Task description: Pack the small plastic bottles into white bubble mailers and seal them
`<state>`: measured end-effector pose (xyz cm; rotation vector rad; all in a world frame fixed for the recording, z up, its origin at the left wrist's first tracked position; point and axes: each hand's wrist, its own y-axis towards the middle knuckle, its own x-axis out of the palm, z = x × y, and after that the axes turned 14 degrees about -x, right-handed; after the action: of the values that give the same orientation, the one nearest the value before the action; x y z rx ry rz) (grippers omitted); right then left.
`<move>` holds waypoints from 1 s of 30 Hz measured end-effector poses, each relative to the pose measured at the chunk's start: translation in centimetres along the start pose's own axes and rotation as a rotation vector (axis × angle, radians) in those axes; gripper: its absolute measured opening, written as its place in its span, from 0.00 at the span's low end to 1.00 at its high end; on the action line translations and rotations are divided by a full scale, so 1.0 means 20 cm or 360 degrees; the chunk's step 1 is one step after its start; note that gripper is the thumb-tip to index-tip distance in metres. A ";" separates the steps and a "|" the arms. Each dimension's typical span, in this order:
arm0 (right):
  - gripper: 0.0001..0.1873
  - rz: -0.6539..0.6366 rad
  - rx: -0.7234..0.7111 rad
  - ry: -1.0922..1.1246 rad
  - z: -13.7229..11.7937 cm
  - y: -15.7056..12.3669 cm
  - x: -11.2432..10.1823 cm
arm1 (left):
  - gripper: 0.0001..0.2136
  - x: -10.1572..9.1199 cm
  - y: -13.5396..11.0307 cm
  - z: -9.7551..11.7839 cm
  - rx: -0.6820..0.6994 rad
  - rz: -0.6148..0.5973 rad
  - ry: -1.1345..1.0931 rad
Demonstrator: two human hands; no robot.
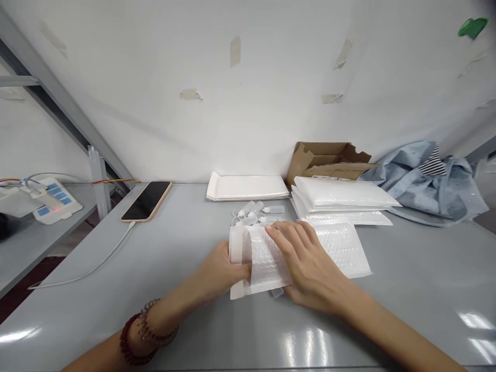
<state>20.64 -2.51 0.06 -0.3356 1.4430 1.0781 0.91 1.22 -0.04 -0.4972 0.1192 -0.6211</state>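
Your left hand (222,271) and right hand (310,258) grip a bubble mailer (269,258) between them. To its right lies a loose mailer (344,248); just behind it, plastic pieces (274,209); farther behind, phone (148,201) leftward, mailer stack (344,194) and cardboard box (329,160) rightward.

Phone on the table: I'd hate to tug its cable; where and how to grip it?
Probably across the middle of both long edges, coming from above: the phone lies flat, screen up, long and slim, with a white plug in its near end.
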 end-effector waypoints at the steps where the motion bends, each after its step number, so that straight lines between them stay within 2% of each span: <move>1: 0.44 -0.0009 -0.0002 -0.0016 0.00 0.00 0.00 | 0.02 0.01 0.00 -0.01 -0.0027 0.0025 0.0042; 4: 0.39 -0.0065 0.0010 -0.0063 0.03 -0.02 -0.02 | 0.09 0.02 0.02 -0.03 -0.0084 0.0200 0.0221; 7: 0.32 -0.0086 0.0066 0.0010 0.09 -0.07 -0.07 | 0.15 0.01 0.03 -0.03 0.0012 0.0407 0.0390; 11: 0.24 -0.0207 0.0355 0.0399 0.22 -0.18 -0.16 | 0.21 -0.03 0.03 -0.02 0.0164 0.0429 0.0386; 13: 0.26 -0.0303 0.0495 0.0590 0.29 -0.22 -0.20 | 0.18 -0.05 0.03 -0.02 0.0313 0.0512 0.0545; 15: 0.28 -0.0374 0.0562 0.0696 0.33 -0.25 -0.21 | 0.10 -0.07 0.03 -0.03 0.0588 0.0579 0.0880; 16: 0.28 -0.0400 0.0570 0.0726 0.34 -0.26 -0.21 | 0.06 -0.07 0.03 -0.04 0.0746 0.0573 0.1068; 19: 0.29 -0.0443 0.0570 0.0758 0.35 -0.27 -0.19 | 0.12 -0.07 0.04 -0.06 0.1058 0.0415 0.1527; 24: 0.31 -0.0374 0.0543 0.0734 0.34 -0.27 -0.16 | 0.12 -0.08 0.04 -0.05 0.1061 0.0214 0.1840; 30: 0.25 -0.0431 0.0534 0.0811 0.32 -0.24 -0.12 | 0.10 -0.10 0.01 -0.02 0.1005 0.0262 0.2128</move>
<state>28.84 -1.07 1.45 -0.5714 1.9307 0.5333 -0.71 2.33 -0.51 0.6042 1.1738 -0.6977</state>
